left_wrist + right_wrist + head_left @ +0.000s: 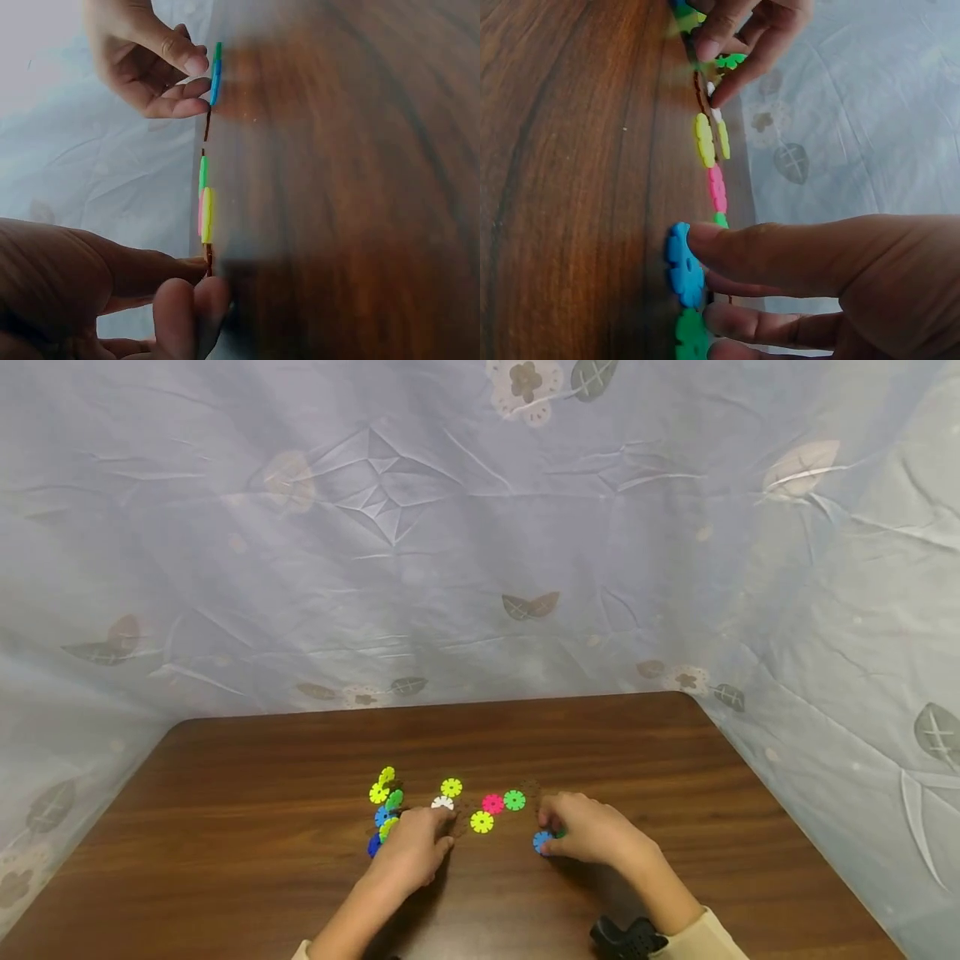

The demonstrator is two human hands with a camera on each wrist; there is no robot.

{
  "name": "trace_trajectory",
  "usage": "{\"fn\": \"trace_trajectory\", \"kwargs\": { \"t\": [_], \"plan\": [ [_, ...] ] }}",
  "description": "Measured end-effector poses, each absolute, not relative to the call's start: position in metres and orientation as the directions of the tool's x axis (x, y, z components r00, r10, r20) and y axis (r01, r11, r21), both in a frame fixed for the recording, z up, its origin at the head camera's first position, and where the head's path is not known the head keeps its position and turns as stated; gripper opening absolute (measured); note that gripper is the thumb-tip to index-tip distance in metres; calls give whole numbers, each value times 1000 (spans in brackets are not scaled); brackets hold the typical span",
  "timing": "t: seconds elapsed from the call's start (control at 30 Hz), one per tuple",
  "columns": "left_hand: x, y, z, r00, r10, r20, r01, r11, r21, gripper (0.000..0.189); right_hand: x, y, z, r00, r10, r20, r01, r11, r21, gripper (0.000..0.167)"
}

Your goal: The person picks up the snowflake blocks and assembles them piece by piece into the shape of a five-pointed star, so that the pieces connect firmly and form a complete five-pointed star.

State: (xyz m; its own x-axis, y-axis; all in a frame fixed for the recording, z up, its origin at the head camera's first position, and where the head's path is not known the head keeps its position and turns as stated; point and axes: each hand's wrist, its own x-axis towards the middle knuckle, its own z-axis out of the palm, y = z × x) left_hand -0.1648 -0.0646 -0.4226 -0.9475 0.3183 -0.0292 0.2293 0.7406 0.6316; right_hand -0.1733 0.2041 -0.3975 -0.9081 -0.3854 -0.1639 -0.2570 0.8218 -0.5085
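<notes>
Small notched plastic discs lie flat on the wooden table. In the head view my left hand (411, 847) reaches over the left side, its index fingertip at a white disc (442, 802). A brown disc (209, 259) sits by its fingertips in the left wrist view. My right hand (592, 827) is low over the right side, thumb touching the edge of a blue disc (684, 266). A green disc (691, 335) lies beside the blue one, partly under the right fingers. Between the hands are yellow (482, 822), pink (492, 804) and light green (514, 800) discs.
Left of the left hand runs a line of yellow (378, 792), green, blue and dark blue discs, partly hidden by that hand. Another yellow disc (452, 787) lies behind the white one. A patterned cloth (450, 568) surrounds the table (300, 760). A black strap (628, 939) is at the right wrist.
</notes>
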Motion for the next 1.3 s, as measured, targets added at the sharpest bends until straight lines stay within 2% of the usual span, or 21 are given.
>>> {"fn": "trace_trajectory", "kwargs": {
  "t": [0.2,0.47,0.63,0.77,0.83,0.93,1.0,1.07,1.17,1.3],
  "plan": [
    [-168,-63,-423,-950,304,74,298,807,509,29,-173,198,-397,-913,-372,-168,-251,836,-488,25],
    [-169,-65,-422,-954,282,101,291,795,532,18,-175,196,-397,-904,-402,-143,-291,826,-483,28],
    [-170,-68,-424,-958,274,83,269,762,589,22,-181,199,-400,-861,-502,-80,-370,728,-578,25],
    [-170,-70,-423,-942,317,105,294,634,715,18,-185,199,-401,-848,-529,19,-409,633,-657,12],
    [-170,-72,-419,-938,343,52,230,502,834,15,-186,196,-401,-854,-511,96,-435,602,-670,7],
    [-169,-74,-411,-913,400,-74,34,258,966,15,-184,190,-400,-856,-472,210,-472,548,-691,6],
    [-168,-74,-407,-884,447,-141,-95,122,988,15,-182,186,-399,-850,-459,261,-487,491,-723,6],
    [-166,-74,-404,-853,495,-164,-162,48,986,13,-180,182,-398,-838,-459,295,-500,428,-753,7],
    [-164,-73,-401,-830,534,-162,-192,-1,981,15,-178,178,-398,-814,-470,341,-529,358,-769,8],
    [-163,-73,-399,-830,538,-148,-183,-13,983,19,-176,176,-397,-790,-480,381,-557,304,-773,8]
  ]
}}
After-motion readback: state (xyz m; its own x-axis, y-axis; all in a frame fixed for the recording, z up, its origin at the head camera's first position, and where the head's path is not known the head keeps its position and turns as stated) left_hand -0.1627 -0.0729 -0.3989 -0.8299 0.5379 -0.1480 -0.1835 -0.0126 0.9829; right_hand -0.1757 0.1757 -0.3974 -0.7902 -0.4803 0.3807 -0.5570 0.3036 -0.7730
